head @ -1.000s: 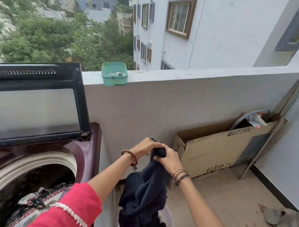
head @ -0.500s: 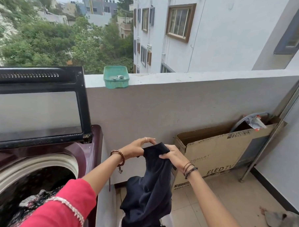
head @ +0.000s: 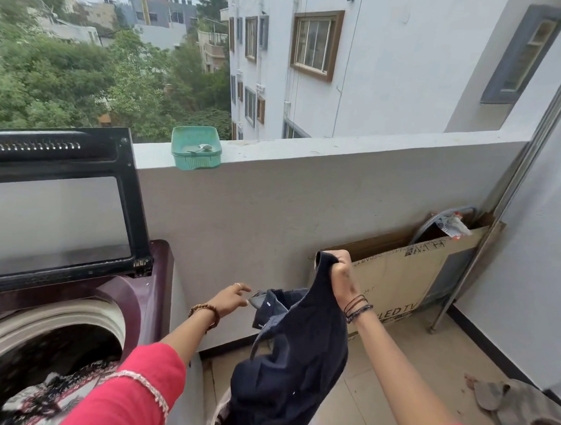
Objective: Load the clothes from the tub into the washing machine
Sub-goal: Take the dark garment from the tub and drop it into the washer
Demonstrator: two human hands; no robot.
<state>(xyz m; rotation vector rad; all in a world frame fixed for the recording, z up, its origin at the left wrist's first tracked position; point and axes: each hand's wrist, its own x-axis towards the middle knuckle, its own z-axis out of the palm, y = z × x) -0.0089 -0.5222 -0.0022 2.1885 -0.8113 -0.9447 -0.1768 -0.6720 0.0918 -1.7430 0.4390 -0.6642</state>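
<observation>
Gripping the top edge of a dark navy garment (head: pixel 299 351), the right hand (head: pixel 342 277) holds it up in a clenched grip, fingers curled over the cloth, in front of a flat cardboard box (head: pixel 398 281) that leans against the balcony wall (head: pixel 272 212). The garment hangs down from that fist in loose folds, and its lower end drops toward the white tub (head: pixel 217 415), whose rim shows only as a thin pale curve at the bottom of the view. A lighter, bluish lining with a small tag shows where the cloth folds open at the left.

The left hand (head: pixel 230 298) is released, its fingers spread and relaxed, just beside the folded-open edge of the garment; whether the fingertips touch it cannot be told. A beaded bracelet sits on that wrist, thin dark bands on the other.

To the left stands the washing machine (head: pixel 134 302), maroon on top, with its black-framed lid (head: pixel 61 202) raised upright. Inside the drum lies patterned cloth (head: pixel 49 398) in white, black and red, partly hidden by a red sleeve (head: pixel 129 395).

A green plastic basket (head: pixel 196 147) rests on the wall's ledge, with something small and pale inside. A grey rag (head: pixel 515 405) lies on the tiled floor at the lower right.
</observation>
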